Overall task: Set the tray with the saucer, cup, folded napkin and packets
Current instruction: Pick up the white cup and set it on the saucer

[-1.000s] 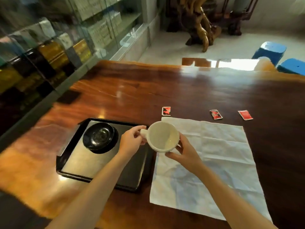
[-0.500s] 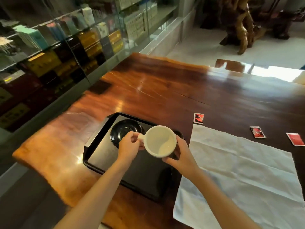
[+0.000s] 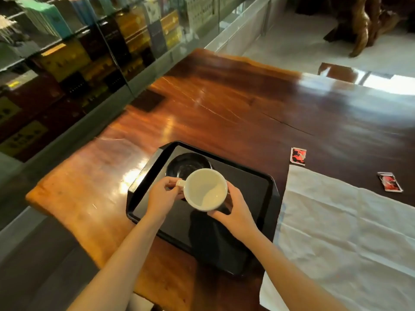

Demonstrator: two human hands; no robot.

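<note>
A white cup [image 3: 206, 189] hangs above the black tray [image 3: 247, 191], just in front of the black saucer [image 3: 186, 164] that sits in the tray's far left corner. My left hand [image 3: 160, 196] pinches the cup's handle. My right hand [image 3: 235, 209] grips the cup's right side from below. A white napkin [image 3: 350, 232] lies spread flat on the table to the right of the tray. Two red packets lie beyond it, one [image 3: 298, 155] near the napkin's far corner and another [image 3: 389, 181] further right.
The wooden table [image 3: 224, 104] has its left edge close to the tray. A glass display cabinet [image 3: 78, 52] full of boxes runs along the left. A carved wooden piece [image 3: 368, 23] stands on the pale floor beyond the table.
Both hands have carried the cup leftward from over the napkin's edge to above the tray, close to the saucer. The view has swung left.
</note>
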